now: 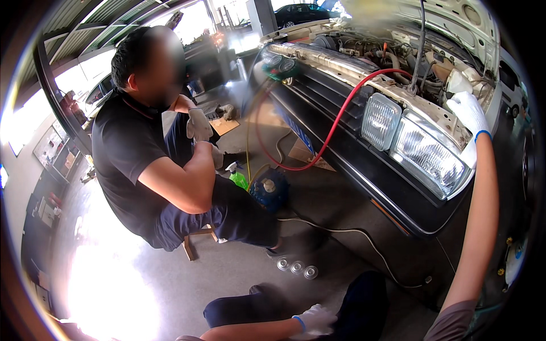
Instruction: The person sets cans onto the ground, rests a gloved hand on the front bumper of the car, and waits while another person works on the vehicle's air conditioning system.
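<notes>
My right hand (466, 112), in a white glove with a blue cuff, rests with extended fingers on the front corner of a car's engine bay, beside a white plastic reservoir (457, 81) and above the headlight (424, 150). My left hand (314, 319), gloved alike, is low by my dark-trousered leg (358, 301); its fingers are blurred. A red hose (335, 133) loops from the engine bay (398, 59) toward a green gauge set (280, 67) on the car's front.
A co-worker (142, 159) sits low at left, gloved hands near the chest. Below the black bumper (398, 199) are a blue cylinder (267, 193), a green spray bottle (238, 179), several small cans (296, 267) and a cable (364, 244). A pillar (263, 17) stands behind.
</notes>
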`<state>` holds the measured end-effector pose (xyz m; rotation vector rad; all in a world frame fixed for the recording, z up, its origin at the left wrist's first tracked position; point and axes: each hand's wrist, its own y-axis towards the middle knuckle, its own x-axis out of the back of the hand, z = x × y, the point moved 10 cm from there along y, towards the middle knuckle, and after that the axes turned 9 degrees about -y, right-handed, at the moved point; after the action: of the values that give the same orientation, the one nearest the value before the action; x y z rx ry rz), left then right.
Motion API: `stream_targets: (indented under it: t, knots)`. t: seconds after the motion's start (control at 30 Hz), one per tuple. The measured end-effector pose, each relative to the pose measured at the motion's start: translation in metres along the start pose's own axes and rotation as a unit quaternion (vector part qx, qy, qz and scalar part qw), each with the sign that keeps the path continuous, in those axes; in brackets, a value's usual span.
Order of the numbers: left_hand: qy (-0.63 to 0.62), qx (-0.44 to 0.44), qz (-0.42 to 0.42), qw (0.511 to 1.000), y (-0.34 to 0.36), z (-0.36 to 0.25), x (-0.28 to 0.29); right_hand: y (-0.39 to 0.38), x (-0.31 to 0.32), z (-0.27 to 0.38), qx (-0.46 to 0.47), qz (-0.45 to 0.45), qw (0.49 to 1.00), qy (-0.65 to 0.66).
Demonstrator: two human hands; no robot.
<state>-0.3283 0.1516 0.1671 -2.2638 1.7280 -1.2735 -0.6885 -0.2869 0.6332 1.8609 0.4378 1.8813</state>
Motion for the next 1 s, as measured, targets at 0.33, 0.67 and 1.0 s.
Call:
stream_targets:
  t: [0.33,0.67,1.0]
  knots:
    - [0.000,-0.012,-0.015,1.000,0.001,0.001,-0.003,-0.005,0.011,0.009,0.011,-0.008,1.000,-0.006]
    - [0.009,0.004,-0.015,1.000,0.003,0.004,-0.004,0.000,0.003,0.004,0.019,-0.007,1.000,-0.001]
    - [0.001,-0.013,-0.024,1.000,-0.001,0.000,-0.001,0.002,-0.001,0.002,0.012,0.009,1.000,0.000]
